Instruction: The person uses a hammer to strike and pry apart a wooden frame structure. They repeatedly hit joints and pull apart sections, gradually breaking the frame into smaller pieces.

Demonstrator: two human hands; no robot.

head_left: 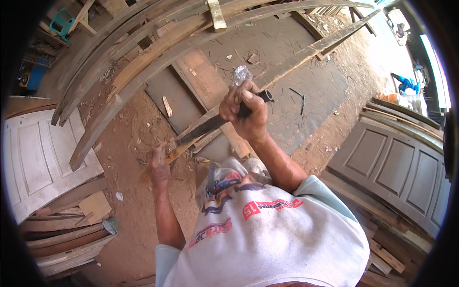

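My right hand (247, 111) is closed round a long black tool (205, 127) with a hollow, pipe-like end that sticks out past my thumb. The tool slants down to the left and flattens like a blade. Its far tip lies close to my left hand (159, 165), whose fingers curl at the near end of a long wooden beam (291, 61). That beam runs from there to the upper right, passing behind the tool and my right hand. Part of my left fingers' grip is hard to make out.
Several long curved-looking timbers (158, 62) cross the upper left. A white panelled door (38, 153) lies at left, a grey one (392, 167) at right. Wood scraps (71, 239) are stacked at lower left. A crumpled clear plastic piece (242, 75) and a thin black bent rod (302, 99) lie ahead.
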